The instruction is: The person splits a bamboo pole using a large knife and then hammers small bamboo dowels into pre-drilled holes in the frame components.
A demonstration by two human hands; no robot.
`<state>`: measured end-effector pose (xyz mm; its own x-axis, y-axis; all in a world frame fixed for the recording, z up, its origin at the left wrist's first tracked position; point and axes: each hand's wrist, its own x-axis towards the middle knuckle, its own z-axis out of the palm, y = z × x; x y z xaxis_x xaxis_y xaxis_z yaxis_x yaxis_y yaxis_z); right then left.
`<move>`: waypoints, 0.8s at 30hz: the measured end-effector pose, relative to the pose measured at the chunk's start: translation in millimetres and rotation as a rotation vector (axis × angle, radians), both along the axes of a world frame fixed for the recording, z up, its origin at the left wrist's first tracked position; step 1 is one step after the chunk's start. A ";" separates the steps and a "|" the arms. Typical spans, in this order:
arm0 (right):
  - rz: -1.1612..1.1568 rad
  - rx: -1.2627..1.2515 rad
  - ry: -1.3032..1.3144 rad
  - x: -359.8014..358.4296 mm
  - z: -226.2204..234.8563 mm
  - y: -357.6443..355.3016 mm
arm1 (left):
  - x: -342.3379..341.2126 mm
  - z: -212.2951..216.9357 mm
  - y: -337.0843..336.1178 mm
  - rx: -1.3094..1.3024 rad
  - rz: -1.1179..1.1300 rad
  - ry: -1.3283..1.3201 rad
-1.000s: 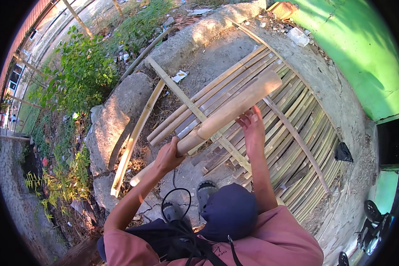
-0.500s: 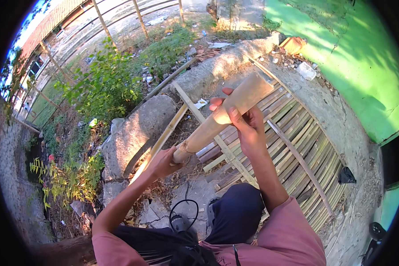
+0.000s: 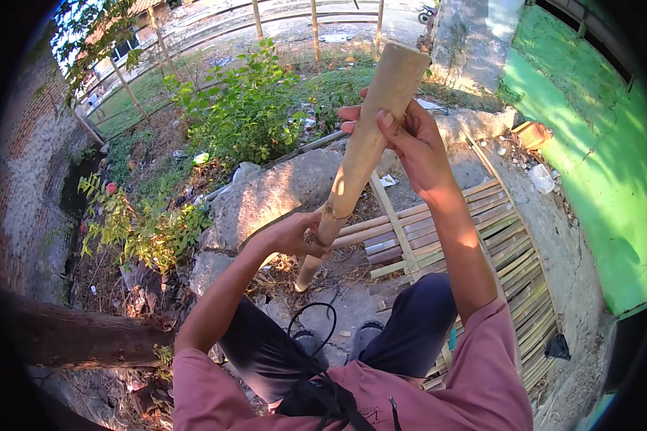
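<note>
Outdoors, over a slatted bamboo panel point(image 3: 496, 237), the bamboo pole point(image 3: 359, 158) stands tilted. Its foot seems to rest on the ground. The right hand point(image 3: 410, 140) clasps it high, the left hand point(image 3: 291, 233) low.

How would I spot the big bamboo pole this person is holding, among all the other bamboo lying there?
Start at the green wall; below it a panel of thin bamboo slats lies flat on the ground. The bamboo pole stands tilted before it, gripped by the left hand low and the right hand high. It is much thicker than the slats.
</note>
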<state>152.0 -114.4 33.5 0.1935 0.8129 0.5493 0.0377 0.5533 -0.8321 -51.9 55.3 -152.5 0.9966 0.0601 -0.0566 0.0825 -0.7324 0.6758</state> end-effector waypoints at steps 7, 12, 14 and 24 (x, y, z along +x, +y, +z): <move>-0.021 -0.003 0.083 -22.4 2.4 11.5 | -15.5 36.4 8.6 -0.195 0.101 -0.380; -0.056 -0.003 0.108 -47.7 8.6 16.8 | -24.2 65.2 -9.1 -0.259 0.144 -0.503; -0.074 -0.004 0.128 -56.0 12.2 20.2 | -25.1 69.4 -11.5 -0.239 0.133 -0.509; -0.405 0.017 0.067 -98.0 12.8 31.4 | -25.2 64.3 -34.0 -0.229 0.264 -0.600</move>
